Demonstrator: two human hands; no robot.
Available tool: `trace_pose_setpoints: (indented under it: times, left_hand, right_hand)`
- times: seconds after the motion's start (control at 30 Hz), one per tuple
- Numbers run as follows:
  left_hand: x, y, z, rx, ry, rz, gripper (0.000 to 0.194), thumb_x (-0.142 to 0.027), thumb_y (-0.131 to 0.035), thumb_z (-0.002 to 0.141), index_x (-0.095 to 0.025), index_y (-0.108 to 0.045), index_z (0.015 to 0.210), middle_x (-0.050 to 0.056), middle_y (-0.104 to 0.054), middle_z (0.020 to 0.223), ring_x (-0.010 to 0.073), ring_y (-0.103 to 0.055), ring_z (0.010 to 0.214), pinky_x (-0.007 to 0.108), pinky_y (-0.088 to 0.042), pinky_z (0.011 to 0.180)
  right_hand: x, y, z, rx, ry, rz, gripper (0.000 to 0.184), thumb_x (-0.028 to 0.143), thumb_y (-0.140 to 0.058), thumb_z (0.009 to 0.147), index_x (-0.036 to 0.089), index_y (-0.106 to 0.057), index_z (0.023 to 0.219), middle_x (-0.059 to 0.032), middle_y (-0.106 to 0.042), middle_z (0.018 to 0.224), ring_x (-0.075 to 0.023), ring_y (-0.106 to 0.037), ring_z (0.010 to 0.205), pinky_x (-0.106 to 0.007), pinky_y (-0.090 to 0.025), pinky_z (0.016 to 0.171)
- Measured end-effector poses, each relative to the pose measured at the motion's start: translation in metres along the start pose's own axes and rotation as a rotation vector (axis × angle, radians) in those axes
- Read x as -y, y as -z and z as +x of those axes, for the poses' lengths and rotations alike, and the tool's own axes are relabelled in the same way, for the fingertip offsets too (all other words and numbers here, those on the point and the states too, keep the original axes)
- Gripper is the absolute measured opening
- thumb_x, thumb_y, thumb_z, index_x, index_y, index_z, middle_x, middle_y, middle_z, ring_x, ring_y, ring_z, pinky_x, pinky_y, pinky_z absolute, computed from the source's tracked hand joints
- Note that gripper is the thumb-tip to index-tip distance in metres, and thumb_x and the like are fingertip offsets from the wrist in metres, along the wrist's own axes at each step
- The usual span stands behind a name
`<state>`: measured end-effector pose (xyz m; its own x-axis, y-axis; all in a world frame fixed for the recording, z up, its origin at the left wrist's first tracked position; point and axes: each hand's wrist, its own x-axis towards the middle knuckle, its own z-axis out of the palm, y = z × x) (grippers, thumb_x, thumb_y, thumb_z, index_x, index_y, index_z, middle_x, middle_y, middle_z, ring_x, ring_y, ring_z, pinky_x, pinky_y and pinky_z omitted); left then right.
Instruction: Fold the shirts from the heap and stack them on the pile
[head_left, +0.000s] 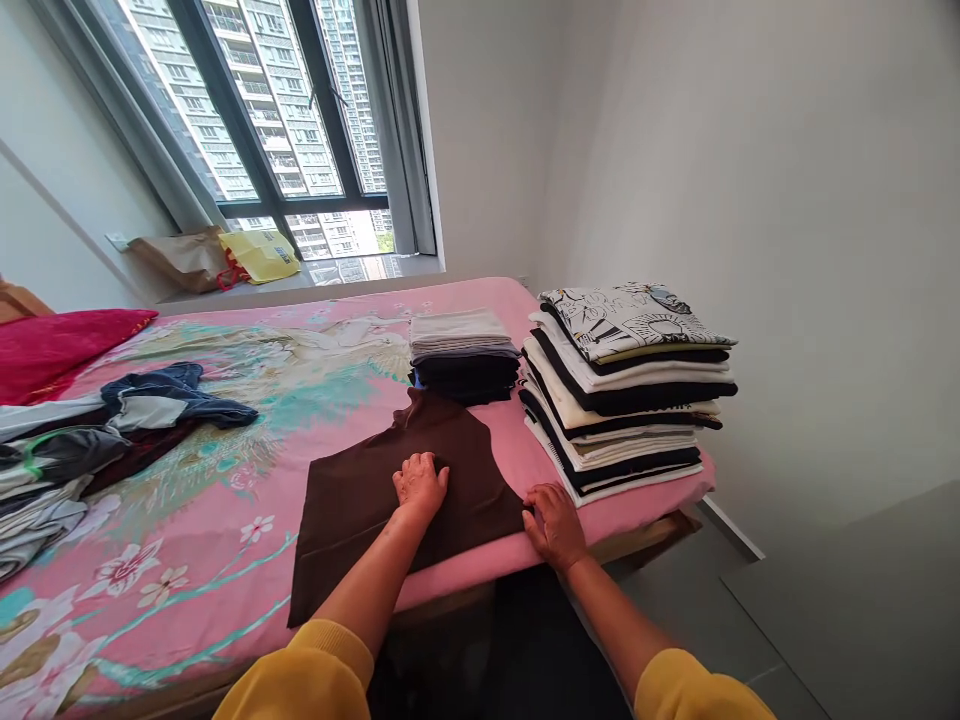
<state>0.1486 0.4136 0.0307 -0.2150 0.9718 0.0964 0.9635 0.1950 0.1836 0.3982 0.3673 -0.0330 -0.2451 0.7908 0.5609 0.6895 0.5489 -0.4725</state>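
Note:
A dark brown shirt (352,500) lies spread on the bed near its front edge, with a narrow, bunched part at the far end. My left hand (421,487) rests palm down on the middle of the cloth, fingers slightly bent and not gripping. At the shirt's right corner, my right hand (555,525) has its thumb and fingers closed on the edge of the fabric. Just beyond the shirt stands a small stack of folded clothes (465,345), light on top and dark below. A taller stack of folded clothes (622,400) rises to the right of it, near my right hand.
A pink flowered sheet (247,480) covers the bed. Loose, crumpled clothes (150,410) lie at the left, near a red pillow (67,345). Bags (259,257) sit on the windowsill. A wall (787,250) borders the right side, with grey floor (697,610) below.

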Motion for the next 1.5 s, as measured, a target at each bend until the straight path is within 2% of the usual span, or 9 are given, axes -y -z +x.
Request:
trace_pose_setpoints:
  times: [0.13,0.33,0.5,0.63,0.8,0.9,1.1,1.33,1.5]
  left_hand:
    - [0.007,-0.002,0.002,0.013,0.009,-0.011,0.028,-0.042,-0.049,0.083,-0.021,-0.062,0.096,0.011,-0.059,0.109,0.0275,-0.05,0.107,0.042,-0.036,0.089]
    - [0.007,-0.002,0.007,0.035,0.04,-0.037,0.032,-0.043,-0.049,0.083,-0.021,-0.058,0.104,0.01,-0.061,0.106,0.0267,-0.053,0.103,0.041,-0.036,0.086]
    - [0.006,0.001,0.01,0.063,0.006,-0.042,0.023,-0.04,-0.047,0.084,-0.023,-0.062,0.087,0.007,-0.063,0.101,0.0244,-0.055,0.1,0.039,-0.036,0.086]
    - [0.005,0.0,0.012,0.064,0.008,-0.029,0.028,-0.043,-0.048,0.083,-0.022,-0.06,0.098,0.009,-0.062,0.106,0.0256,-0.054,0.103,0.039,-0.036,0.086]
    - [0.004,0.0,0.017,0.098,0.009,-0.018,0.022,-0.041,-0.05,0.082,-0.023,-0.061,0.089,0.007,-0.064,0.103,0.0251,-0.056,0.102,0.038,-0.037,0.086]
    - [0.005,0.0,0.018,0.102,0.013,-0.008,0.026,-0.042,-0.05,0.082,-0.023,-0.059,0.096,0.007,-0.065,0.104,0.0254,-0.057,0.102,0.037,-0.038,0.083]
    - [0.006,0.005,0.02,0.136,0.032,0.028,0.032,-0.051,-0.048,0.081,-0.022,-0.059,0.087,0.008,-0.069,0.086,0.0285,-0.062,0.091,0.041,-0.036,0.083]
    - [0.006,0.005,0.018,0.078,-0.057,0.041,0.024,-0.043,-0.045,0.086,-0.022,-0.056,0.088,0.005,-0.068,0.092,0.0241,-0.06,0.095,0.037,-0.032,0.086]
    - [0.011,-0.003,0.017,0.067,-0.044,0.043,0.024,-0.042,-0.045,0.086,-0.022,-0.057,0.091,0.006,-0.067,0.093,0.0245,-0.059,0.095,0.038,-0.034,0.084]
  right_hand:
    - [-0.001,0.0,0.0,0.007,0.008,-0.009,0.011,0.024,-0.05,0.081,0.02,-0.054,0.09,-0.0067,-0.056,0.095,-0.023,-0.049,0.098,-0.044,-0.036,0.096]
    - [-0.001,0.0,0.0,0.004,-0.008,-0.011,0.012,0.026,-0.05,0.081,0.021,-0.054,0.091,-0.0068,-0.057,0.096,-0.0226,-0.05,0.099,-0.044,-0.034,0.098]
    - [-0.003,-0.001,-0.001,-0.008,-0.016,-0.021,0.013,0.025,-0.051,0.08,0.021,-0.055,0.091,-0.0068,-0.057,0.098,-0.0226,-0.05,0.1,-0.044,-0.032,0.1]
    - [-0.005,-0.001,-0.001,0.001,-0.028,-0.029,0.014,0.025,-0.052,0.079,0.021,-0.056,0.091,-0.007,-0.057,0.098,-0.0232,-0.049,0.1,-0.044,-0.034,0.099]
    - [-0.004,-0.001,-0.001,0.002,-0.038,-0.023,0.014,0.026,-0.051,0.079,0.021,-0.056,0.092,-0.0073,-0.056,0.098,-0.0237,-0.049,0.101,-0.045,-0.032,0.1]
    - [-0.004,0.0,-0.001,0.004,-0.043,-0.017,0.014,0.026,-0.052,0.079,0.021,-0.055,0.092,-0.0071,-0.056,0.098,-0.0235,-0.049,0.102,-0.045,-0.031,0.102]
    - [-0.005,0.0,-0.001,-0.01,-0.044,-0.033,0.015,0.026,-0.052,0.078,0.021,-0.057,0.091,-0.0067,-0.058,0.099,-0.0227,-0.049,0.102,-0.045,-0.031,0.102]
    - [-0.006,-0.001,-0.001,-0.006,-0.048,-0.033,0.015,0.029,-0.052,0.08,0.021,-0.057,0.092,-0.0073,-0.057,0.099,-0.0231,-0.049,0.102,-0.045,-0.03,0.103]
    - [-0.005,-0.001,-0.001,0.0,-0.045,-0.027,0.016,0.027,-0.052,0.079,0.021,-0.057,0.093,-0.0074,-0.058,0.099,-0.0233,-0.049,0.103,-0.045,-0.028,0.104]
